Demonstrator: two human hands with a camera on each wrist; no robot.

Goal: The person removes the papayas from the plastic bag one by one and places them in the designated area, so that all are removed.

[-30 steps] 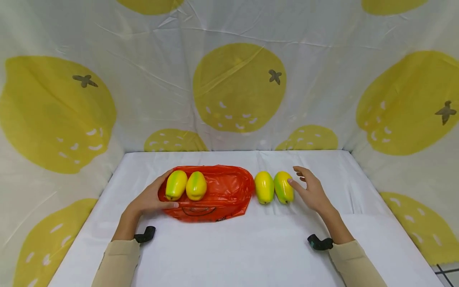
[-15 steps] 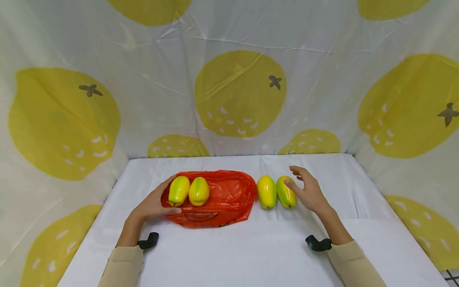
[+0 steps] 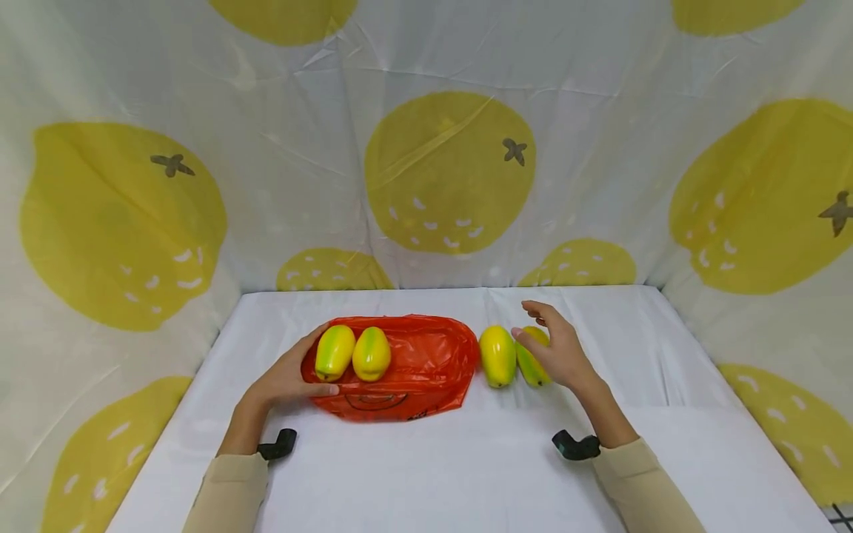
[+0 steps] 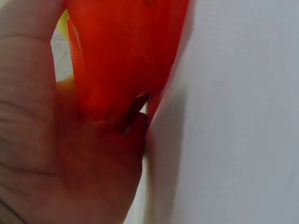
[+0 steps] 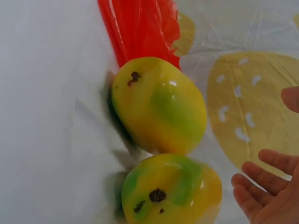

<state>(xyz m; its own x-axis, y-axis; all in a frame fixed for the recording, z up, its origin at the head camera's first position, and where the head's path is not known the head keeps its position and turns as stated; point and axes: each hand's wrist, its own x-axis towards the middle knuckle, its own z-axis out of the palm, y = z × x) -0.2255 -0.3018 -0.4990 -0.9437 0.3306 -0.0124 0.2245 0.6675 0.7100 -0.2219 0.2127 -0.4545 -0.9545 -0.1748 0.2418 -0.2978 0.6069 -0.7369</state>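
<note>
My left hand (image 3: 288,376) grips the left end of a red plastic bag (image 3: 426,352), thumb along its front edge and the other fingers behind. In the left wrist view the bag's red film (image 4: 121,51) lies between thumb and fingers. Two yellow-green papayas (image 3: 335,353) (image 3: 371,354) lie side by side at the bag's left. Right of the bag is a third papaya (image 3: 497,357), with another papaya (image 3: 531,366) beside it, partly hidden by my right hand (image 3: 558,354). That hand hovers with parted fingers and holds nothing; the right wrist view shows its fingers (image 5: 264,179) apart from the nearer papaya (image 5: 177,186).
A white cloth (image 3: 426,466) covers the table. Behind and at both sides hangs a pale curtain (image 3: 300,178) printed with big lemons. Black wrist mounts (image 3: 278,444) (image 3: 576,446) sit on both forearms.
My right hand has moved left, over the rightmost papaya, covering more of it. The left hand and the bag have kept their place; the head view has shifted slightly.
</note>
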